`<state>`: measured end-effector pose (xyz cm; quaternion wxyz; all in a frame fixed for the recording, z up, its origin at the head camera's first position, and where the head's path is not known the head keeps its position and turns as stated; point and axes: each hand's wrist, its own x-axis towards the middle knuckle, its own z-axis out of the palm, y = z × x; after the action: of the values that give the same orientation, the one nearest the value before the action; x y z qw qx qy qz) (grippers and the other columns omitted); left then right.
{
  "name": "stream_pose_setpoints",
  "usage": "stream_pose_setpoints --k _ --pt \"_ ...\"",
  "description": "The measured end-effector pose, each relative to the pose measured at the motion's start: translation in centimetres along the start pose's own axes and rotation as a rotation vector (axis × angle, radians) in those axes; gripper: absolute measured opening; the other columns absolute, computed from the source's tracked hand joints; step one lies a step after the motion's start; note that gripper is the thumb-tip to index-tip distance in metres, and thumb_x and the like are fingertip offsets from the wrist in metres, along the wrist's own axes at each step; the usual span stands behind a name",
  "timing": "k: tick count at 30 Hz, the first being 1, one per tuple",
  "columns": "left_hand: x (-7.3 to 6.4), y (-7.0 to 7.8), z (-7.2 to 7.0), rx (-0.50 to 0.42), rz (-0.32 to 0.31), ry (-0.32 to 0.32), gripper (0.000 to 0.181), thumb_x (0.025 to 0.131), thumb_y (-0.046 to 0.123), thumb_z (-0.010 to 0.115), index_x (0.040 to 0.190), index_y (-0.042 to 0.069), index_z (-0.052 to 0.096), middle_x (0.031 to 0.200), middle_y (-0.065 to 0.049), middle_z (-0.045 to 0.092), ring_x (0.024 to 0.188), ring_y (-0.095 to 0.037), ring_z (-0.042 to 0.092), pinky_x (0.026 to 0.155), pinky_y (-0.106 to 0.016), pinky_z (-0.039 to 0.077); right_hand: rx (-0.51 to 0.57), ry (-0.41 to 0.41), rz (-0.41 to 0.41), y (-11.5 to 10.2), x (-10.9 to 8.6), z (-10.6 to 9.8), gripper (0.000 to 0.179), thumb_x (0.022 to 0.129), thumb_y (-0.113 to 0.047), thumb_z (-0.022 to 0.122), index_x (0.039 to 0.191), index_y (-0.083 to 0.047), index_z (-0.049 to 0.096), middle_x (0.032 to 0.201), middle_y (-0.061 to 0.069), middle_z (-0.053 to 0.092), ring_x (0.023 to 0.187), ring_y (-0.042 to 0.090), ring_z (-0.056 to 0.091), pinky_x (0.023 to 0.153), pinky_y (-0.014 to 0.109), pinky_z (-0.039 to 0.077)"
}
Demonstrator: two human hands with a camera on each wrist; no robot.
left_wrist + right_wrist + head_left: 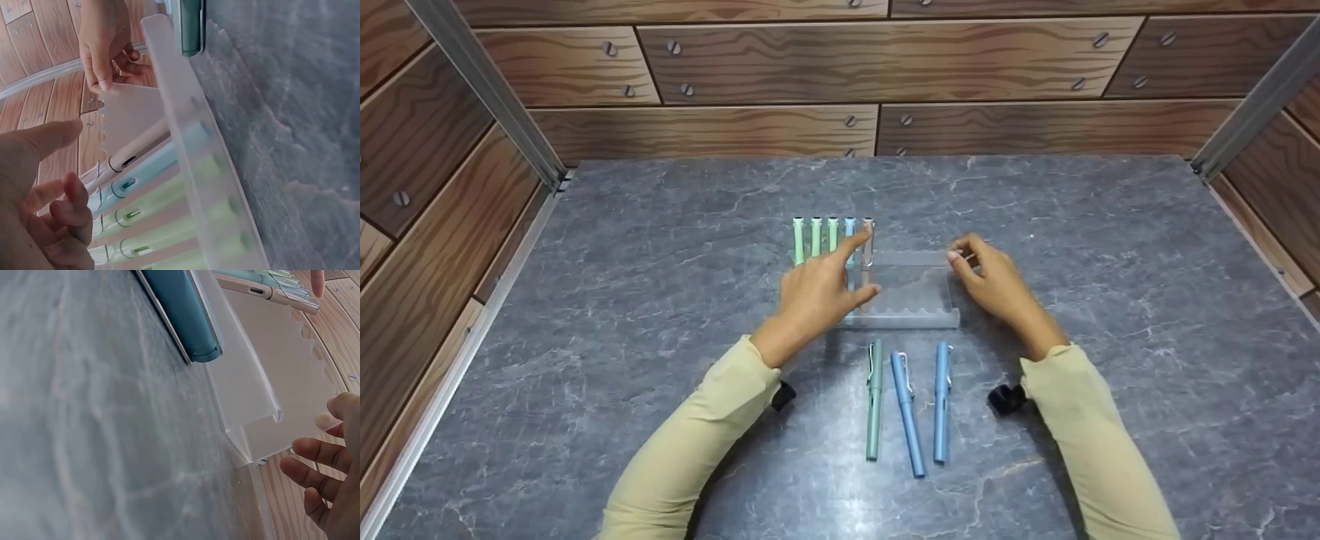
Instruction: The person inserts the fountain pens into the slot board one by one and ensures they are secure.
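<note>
A clear pen stand [915, 321] with a notched ledge lies mid-table. Several capped pens lie side by side in its left part: light green pens [816, 234], a light blue pen [147, 167] and a beige pen [140, 147]. Over them hovers my left hand [817, 292], thumb and index finger spread near the beige pen, fingers holding nothing. My right hand [990, 277] pinches the stand's far right corner between thumb and index finger; in the right wrist view its other fingers are loosely bent.
In front of the stand lie a dark green pen [874, 401], a slanted blue pen [908, 416] and another blue pen [941, 405], clips showing. The grey marbled table [622, 300] meets wood-patterned walls [885, 60] at the back and sides.
</note>
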<state>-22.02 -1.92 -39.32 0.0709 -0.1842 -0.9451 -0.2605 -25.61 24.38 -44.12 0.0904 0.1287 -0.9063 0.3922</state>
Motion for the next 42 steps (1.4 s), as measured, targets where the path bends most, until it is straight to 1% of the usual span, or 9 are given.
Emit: stream_pose_setpoints --k 5,10,14,17,21,26,31,38,42 --pt "-0.7 0.0 0.2 0.014 0.038 -0.036 0.071 0.08 0.047 0.074 0.142 0.028 0.046 0.057 0.007 0.047 0.048 -0.006 0.034 0.04 -0.021 0.024 0.004 -0.002 0.007 0.0 -0.1 0.0 0.019 0.099 -0.015 0.051 0.108 0.001 0.056 0.099 0.02 0.065 0.095 0.034 0.062 0.087 0.047 0.048" --pt "-1.5 -0.1 0.5 0.021 0.092 -0.062 0.071 0.08 0.05 0.073 0.142 0.026 0.046 0.058 0.007 0.051 0.046 -0.006 0.034 0.039 -0.021 0.023 0.009 -0.004 0.008 -0.1 -0.1 0.0 0.019 0.099 -0.014 0.051 0.108 0.001 0.056 0.099 0.02 0.065 0.094 0.034 0.062 0.086 0.045 0.047" --pt "-2.1 -0.3 0.6 -0.008 0.115 -0.092 0.069 0.08 0.049 0.073 0.14 0.025 0.048 0.058 0.007 0.052 0.047 -0.005 0.035 0.04 -0.021 0.024 0.009 -0.005 0.01 0.0 -0.1 0.1 0.019 0.1 -0.015 0.05 0.108 0.002 0.056 0.099 0.02 0.064 0.094 0.034 0.062 0.087 0.046 0.048" --pt "-2.5 -0.5 0.7 -0.046 0.116 -0.134 0.068 0.081 0.048 0.073 0.14 0.024 0.049 0.058 0.007 0.053 0.047 -0.005 0.037 0.04 -0.02 0.025 0.008 -0.011 0.015 0.0 -0.1 0.1 0.02 0.1 -0.016 0.049 0.108 0.001 0.056 0.1 0.021 0.064 0.095 0.035 0.062 0.088 0.047 0.048" --pt "-3.0 -0.7 0.8 -0.09 0.106 -0.206 0.066 0.082 0.047 0.073 0.139 0.022 0.05 0.062 0.007 0.056 0.048 -0.005 0.041 0.041 -0.021 0.028 0.005 -0.018 0.02 0.0 -0.1 0.0 0.021 0.101 -0.017 0.049 0.109 0.001 0.056 0.102 0.022 0.064 0.096 0.036 0.062 0.088 0.049 0.048" --pt "-3.5 -1.0 0.9 -0.131 0.078 -0.317 0.067 0.079 0.047 0.075 0.136 0.021 0.052 0.065 0.008 0.058 0.052 -0.006 0.045 0.044 -0.021 0.034 0.006 -0.02 0.02 0.0 -0.1 0.0 0.021 0.1 -0.016 0.049 0.109 0.002 0.056 0.102 0.022 0.064 0.096 0.037 0.063 0.088 0.049 0.048" --pt "-3.7 -1.3 1.0 -0.098 0.062 -0.421 0.067 0.077 0.048 0.077 0.134 0.023 0.054 0.065 0.01 0.058 0.055 -0.005 0.049 0.048 -0.023 0.039 0.009 -0.02 0.022 0.0 -0.1 -0.1 0.021 0.1 -0.016 0.049 0.109 0.002 0.056 0.101 0.022 0.064 0.095 0.036 0.062 0.087 0.047 0.048" --pt "-3.9 -1.5 1.3 -0.048 0.056 -0.508 0.068 0.074 0.048 0.079 0.133 0.025 0.055 0.073 0.008 0.06 0.061 -0.007 0.052 0.052 -0.027 0.042 0.0 -0.017 0.019 -0.2 0.0 -0.1 0.022 0.1 -0.017 0.05 0.109 0.001 0.056 0.101 0.022 0.065 0.096 0.037 0.063 0.089 0.049 0.049" --pt "-3.8 -1.5 1.5 -0.042 0.051 -0.558 0.07 0.074 0.047 0.079 0.135 0.024 0.054 0.075 0.008 0.06 0.064 -0.008 0.053 0.054 -0.027 0.043 -0.001 -0.01 0.016 -0.1 0.0 0.0 0.02 0.099 -0.016 0.051 0.108 0.002 0.056 0.101 0.022 0.065 0.096 0.036 0.063 0.088 0.048 0.049"
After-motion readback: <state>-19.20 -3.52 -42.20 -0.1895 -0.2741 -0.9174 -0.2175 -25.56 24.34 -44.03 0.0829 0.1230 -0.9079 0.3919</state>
